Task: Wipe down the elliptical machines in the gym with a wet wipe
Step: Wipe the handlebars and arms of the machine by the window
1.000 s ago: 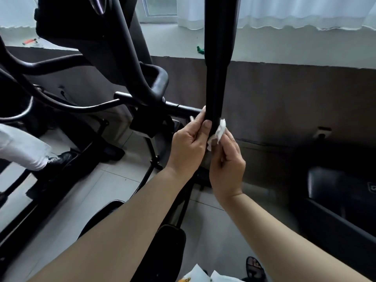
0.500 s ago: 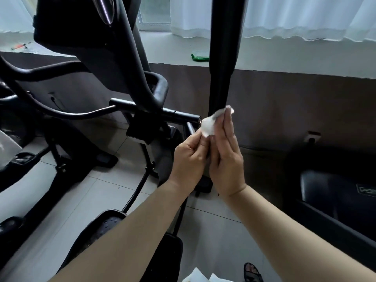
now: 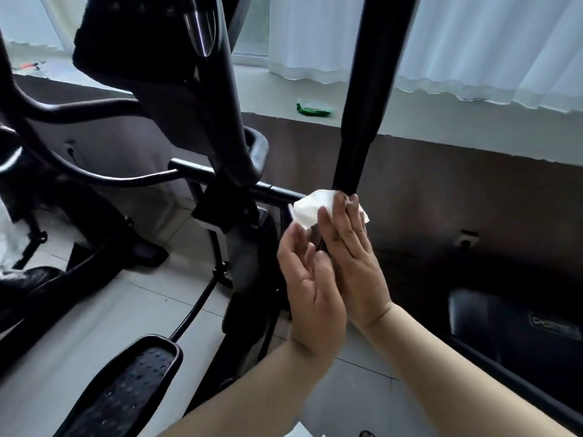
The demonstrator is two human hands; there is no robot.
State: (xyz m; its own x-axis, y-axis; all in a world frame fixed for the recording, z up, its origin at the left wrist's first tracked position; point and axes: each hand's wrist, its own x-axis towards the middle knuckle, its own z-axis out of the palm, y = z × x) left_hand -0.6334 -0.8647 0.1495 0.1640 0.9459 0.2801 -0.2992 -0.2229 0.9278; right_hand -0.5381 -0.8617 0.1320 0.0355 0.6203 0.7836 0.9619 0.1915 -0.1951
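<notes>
Right hand (image 3: 353,263) was flat with fingers straight, pressing the wipe (image 3: 310,207) onto the pole (image 3: 367,105) — no curl round it, no pinch. Left hand (image 3: 310,288) was open too: palm turned toward the right hand, fingers loosely bent, holding nothing. Its fingertips sat just under the wipe's lower edge; couldn't tell if they touched it.

Wipe was white and bunched, at the low end of the pole's thick section. Most of it stuck out left of the right fingers, and a small corner showed on the other side. Pole stood upright, black, with its top out of frame.

Left of the pole was the rest of the elliptical — console (image 3: 142,42) up top, a crossbar (image 3: 277,193) running in toward the wipe, and a studded pedal (image 3: 126,392) at bottom left over the tiled floor (image 3: 104,313).

Behind it, a sill (image 3: 271,89) with a green packet (image 3: 314,109) just left of the pole and a white curtain (image 3: 479,42) hanging to sill level.

At far left, a black shoe (image 3: 28,279) rested on a second machine. At right sat a black pad (image 3: 504,323) with a logo, unreadable. A white scrap (image 3: 301,432) showed at the bottom edge.
</notes>
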